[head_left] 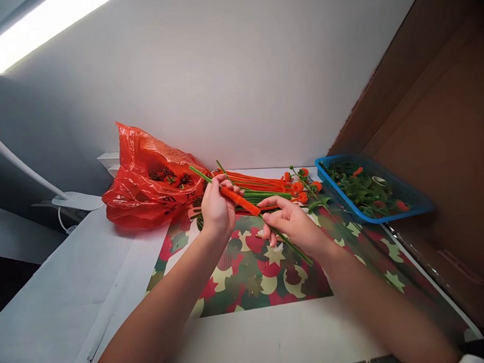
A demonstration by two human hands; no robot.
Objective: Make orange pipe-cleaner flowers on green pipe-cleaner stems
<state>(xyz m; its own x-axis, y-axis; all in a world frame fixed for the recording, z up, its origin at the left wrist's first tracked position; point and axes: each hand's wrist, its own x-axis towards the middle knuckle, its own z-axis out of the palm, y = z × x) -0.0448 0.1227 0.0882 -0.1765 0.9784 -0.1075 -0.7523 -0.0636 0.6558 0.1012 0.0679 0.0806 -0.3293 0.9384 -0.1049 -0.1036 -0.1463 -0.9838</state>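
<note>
My left hand (218,206) and my right hand (288,222) both hold one long green stem (297,249) above the patterned mat (254,277). An orange pipe cleaner (239,201) is wound around the stem between the two hands. The left hand pinches the orange part near its upper end. The right hand grips the stem lower down, and the stem's bare end pokes out past that wrist. Its other green end sticks out up and left of the left hand.
A pile of orange and green pipe cleaners (262,187) lies behind the hands, with small orange flowers (306,189) beside it. A red plastic bag (151,180) sits back left, a blue basket (373,189) of green leaves at right. A white lamp base (76,200) stands far left.
</note>
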